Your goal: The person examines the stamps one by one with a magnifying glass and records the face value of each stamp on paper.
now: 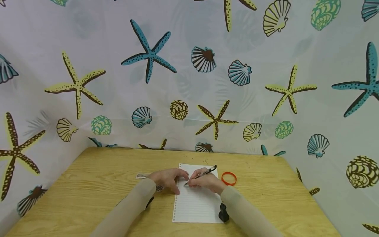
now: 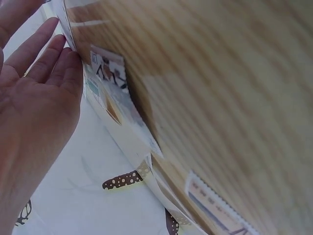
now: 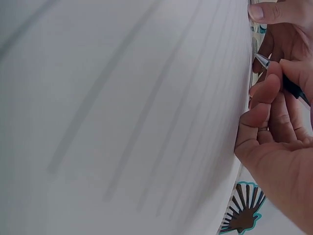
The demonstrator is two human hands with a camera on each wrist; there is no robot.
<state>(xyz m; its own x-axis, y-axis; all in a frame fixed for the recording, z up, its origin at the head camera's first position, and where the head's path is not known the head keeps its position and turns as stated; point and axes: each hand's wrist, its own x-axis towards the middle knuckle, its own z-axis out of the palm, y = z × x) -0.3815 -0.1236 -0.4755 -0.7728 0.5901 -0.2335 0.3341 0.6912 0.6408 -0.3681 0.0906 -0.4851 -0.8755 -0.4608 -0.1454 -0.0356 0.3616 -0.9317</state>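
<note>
A lined sheet of paper (image 1: 196, 209) with holes along its left side lies on the wooden table. My right hand (image 1: 207, 180) pinches a pen (image 1: 211, 169), its tip at the upper part of the sheet. In the right wrist view, the pen (image 3: 293, 89) shows a silver tip close to the paper's surface. On the sheet's left edge rests my left hand (image 1: 167, 178), fingers spread and loosely bent. The left wrist view shows this hand (image 2: 39, 112) with its fingers fairly straight, holding nothing.
A red ring-shaped band (image 1: 229, 184) lies right of the sheet. Stamp-like paper pieces, one with a picture (image 2: 110, 68) and another with a toothed edge (image 2: 212, 205), lie on the table by my left hand. A curtain (image 1: 177, 82) with starfish and shells surrounds the table.
</note>
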